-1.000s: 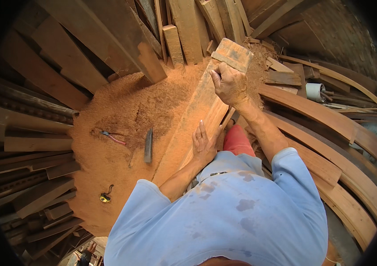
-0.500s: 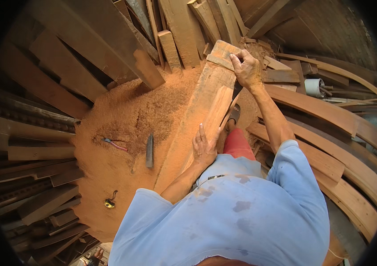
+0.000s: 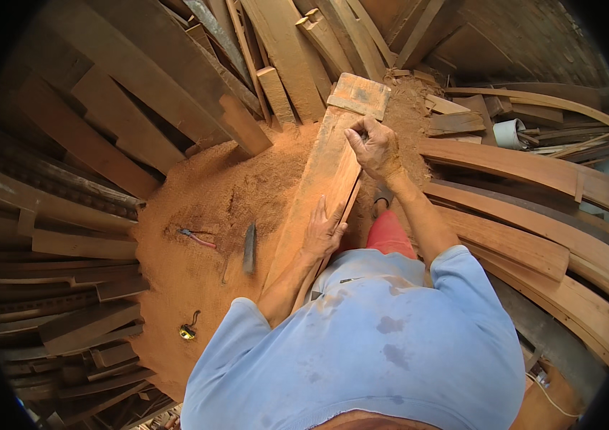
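Observation:
A long reddish wooden plank (image 3: 316,188) runs away from my body, dusted with sawdust. At its far end a short wooden block (image 3: 359,95) lies across it. My left hand (image 3: 322,231) rests on the near part of the plank, fingers stretched out along the top and thumb by the right edge. My right hand (image 3: 377,149) is closed in a pinch over the plank's right side, just short of the block. Whatever it pinches, if anything, is too small to make out.
Left of the plank, pliers (image 3: 199,238) with reddish handles, a dark flat bar (image 3: 249,248) and a yellow-black tape measure (image 3: 187,332) lie on sawdust. Boards (image 3: 122,129) lean around the left and back. Curved timbers (image 3: 534,215) and a white cylinder (image 3: 509,134) are at the right.
My right hand has moved off the block and back toward me along the plank, still pinched. My left hand stays on the plank. The view has shifted slightly.

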The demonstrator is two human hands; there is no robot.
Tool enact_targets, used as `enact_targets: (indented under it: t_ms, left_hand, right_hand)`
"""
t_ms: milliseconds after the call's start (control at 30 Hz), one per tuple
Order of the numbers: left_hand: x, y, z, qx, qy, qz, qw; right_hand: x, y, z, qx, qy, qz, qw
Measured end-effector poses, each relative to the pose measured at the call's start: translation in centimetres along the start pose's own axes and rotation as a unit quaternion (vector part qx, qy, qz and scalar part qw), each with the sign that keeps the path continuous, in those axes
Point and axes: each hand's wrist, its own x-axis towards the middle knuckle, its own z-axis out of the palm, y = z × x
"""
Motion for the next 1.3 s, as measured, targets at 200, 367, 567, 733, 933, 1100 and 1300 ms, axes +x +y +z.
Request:
enact_targets:
  t_ms: [200, 367, 567, 733, 933, 1100, 1300]
  left_hand:
    - [-1.5, 2.1, -2.2, -0.001, -0.149, -0.364, 0.919]
    - [-3.0, 1.9, -0.4, 0.105, -0.04, -0.236, 0.965]
    - [-2.4, 2.3, -1.6, 0.124, 0.008, -0.155, 0.98]
    - [-2.9, 3.0, -0.5, 0.094, -0.017, -0.193, 0.977]
    - [-2.6, 3.4, -0.3, 0.066, -0.026, -0.201, 0.977]
    - [-3.4, 2.7, 0.1, 0.095, -0.015, -0.199, 0.975]
    - [-2.9, 2.3, 0.2, 0.087, 0.005, -0.188, 0.978]
  right_hand:
    - [0.9, -0.4, 1.0, -0.064, 0.001, 0.022, 0.998]
    - [2.1, -0.6, 2.2, -0.151, -0.05, -0.008, 0.987]
    - [4.9, -0.6, 3.5, -0.178, -0.07, -0.007, 0.982]
    - [5.4, 2.1, 2.8, -0.189, -0.069, 0.011, 0.979]
    - [6.5, 6.5, 2.2, -0.184, -0.081, 0.069, 0.977]
    - [7.7, 9.9, 2.6, -0.185, -0.086, 0.139, 0.969]
    - [7.3, 9.6, 0.2, -0.186, -0.126, 0.099, 0.969]
